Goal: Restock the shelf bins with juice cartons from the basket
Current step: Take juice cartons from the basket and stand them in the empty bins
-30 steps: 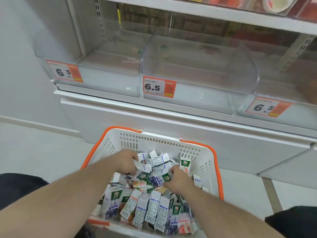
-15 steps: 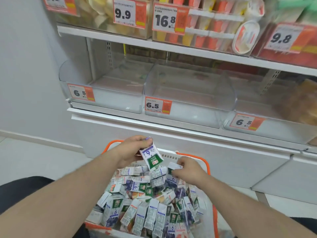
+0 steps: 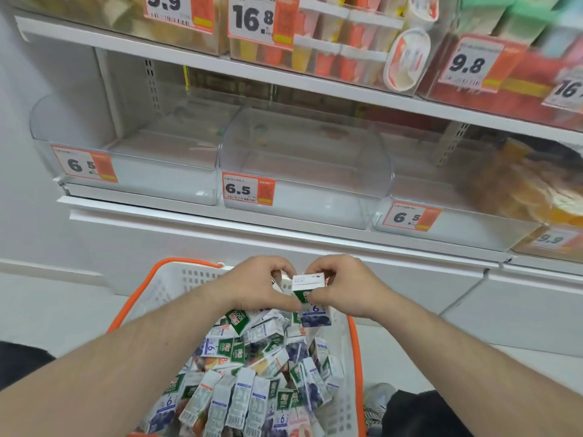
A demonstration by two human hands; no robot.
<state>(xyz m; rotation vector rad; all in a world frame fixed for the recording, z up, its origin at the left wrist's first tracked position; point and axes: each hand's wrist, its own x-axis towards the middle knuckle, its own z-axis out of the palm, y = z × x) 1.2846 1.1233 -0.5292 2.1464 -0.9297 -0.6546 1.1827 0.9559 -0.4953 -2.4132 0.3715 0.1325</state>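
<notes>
Carton in hand: I am seeing one juice carton (image 3: 310, 291) being held above the far end of the basket (image 3: 176, 280), its long axis running roughly upright, white top toward the shelf.
Right hand: my right hand (image 3: 345, 287) is curling its fingers round the carton's right side.
Left hand: my left hand (image 3: 257, 287) is curling in against the carton's left side; I cannot tell whether it is also holding a second carton behind its fingers.
Direction to go: the middle bin (image 3: 375, 171) is lying up and straight ahead of both hands, well apart.
Nearer hand: I am judging them about equal.
Remaining stock: loose cartons (image 3: 249, 392) are filling the basket.
</notes>
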